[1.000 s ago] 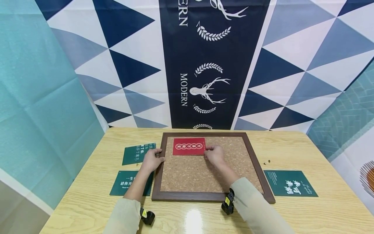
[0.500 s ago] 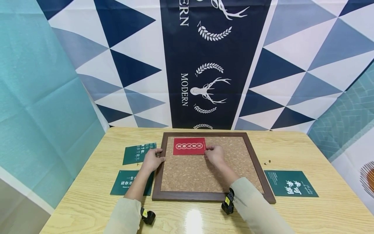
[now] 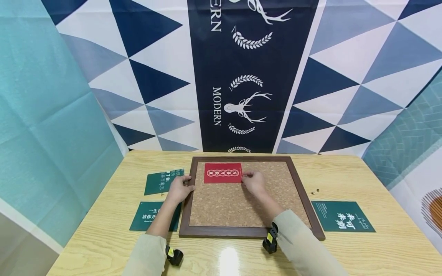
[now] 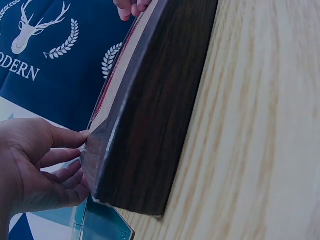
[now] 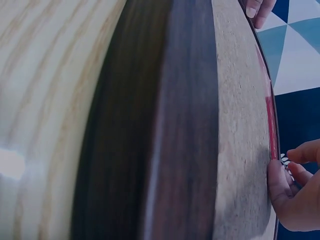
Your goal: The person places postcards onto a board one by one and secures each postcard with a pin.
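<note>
A red card [image 3: 222, 173] with white circled characters lies on the upper left of a brown-framed cork board [image 3: 221, 207]. At the card's right end, my right hand [image 3: 254, 184] holds its edge, thumb near the lower corner. The right wrist view shows that thumb [image 5: 276, 180] right at the card's end, with the index finger raised apart from it. My left hand [image 3: 178, 188] grips the left side of the board's frame. In the left wrist view its fingertips [image 4: 82, 137] meet the frame's edge, other fingers bent below.
Two dark green cards, an upper one [image 3: 159, 183] and a lower one [image 3: 145, 214], lie left of the board, partly under the left arm. Another green card [image 3: 343, 216] lies to the right. Small brass-coloured pieces [image 3: 313, 193] sit above it. A patterned cloth [image 3: 253, 76] hangs behind the table.
The red card's right edge has shifted very slightly left, with my right fingers still there. My left hand stays at the frame.
</note>
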Tool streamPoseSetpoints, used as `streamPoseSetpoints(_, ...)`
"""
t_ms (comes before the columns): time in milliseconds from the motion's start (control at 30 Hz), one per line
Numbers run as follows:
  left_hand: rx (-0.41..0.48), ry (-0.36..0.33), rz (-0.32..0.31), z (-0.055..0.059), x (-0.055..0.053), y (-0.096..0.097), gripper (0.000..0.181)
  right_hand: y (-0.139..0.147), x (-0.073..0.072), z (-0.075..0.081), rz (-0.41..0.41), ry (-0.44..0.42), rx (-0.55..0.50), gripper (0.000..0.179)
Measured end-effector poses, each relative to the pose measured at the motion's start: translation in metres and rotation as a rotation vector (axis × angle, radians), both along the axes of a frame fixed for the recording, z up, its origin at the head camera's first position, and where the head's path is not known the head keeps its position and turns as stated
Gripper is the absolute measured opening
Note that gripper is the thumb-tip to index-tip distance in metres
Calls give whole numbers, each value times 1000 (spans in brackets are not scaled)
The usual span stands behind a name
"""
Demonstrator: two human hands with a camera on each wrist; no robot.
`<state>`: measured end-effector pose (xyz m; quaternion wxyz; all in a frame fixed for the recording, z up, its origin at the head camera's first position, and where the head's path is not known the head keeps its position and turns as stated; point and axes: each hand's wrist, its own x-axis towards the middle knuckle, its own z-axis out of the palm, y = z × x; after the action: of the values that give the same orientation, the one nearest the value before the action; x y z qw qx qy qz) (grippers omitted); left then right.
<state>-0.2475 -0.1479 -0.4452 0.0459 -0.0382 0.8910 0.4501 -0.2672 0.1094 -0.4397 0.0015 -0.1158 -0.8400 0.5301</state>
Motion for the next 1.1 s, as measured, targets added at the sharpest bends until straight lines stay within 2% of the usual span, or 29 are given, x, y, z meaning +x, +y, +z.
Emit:
streamPoseSetpoints(100,4,1,0,0,0,0,44,2,1,2,4,25,47,23)
streamPoseSetpoints(367,0,7,-7,-1,0,-2,44,7,2,3,7,17,-23,24)
streamPoseSetpoints(700,-1,-2,-7,1,1,-1,44,17,6,11,15,47,70,26)
streamPoseSetpoints(1100,-4,1,-5,-1,0,-1,44,30,8,19,41,88,96,28)
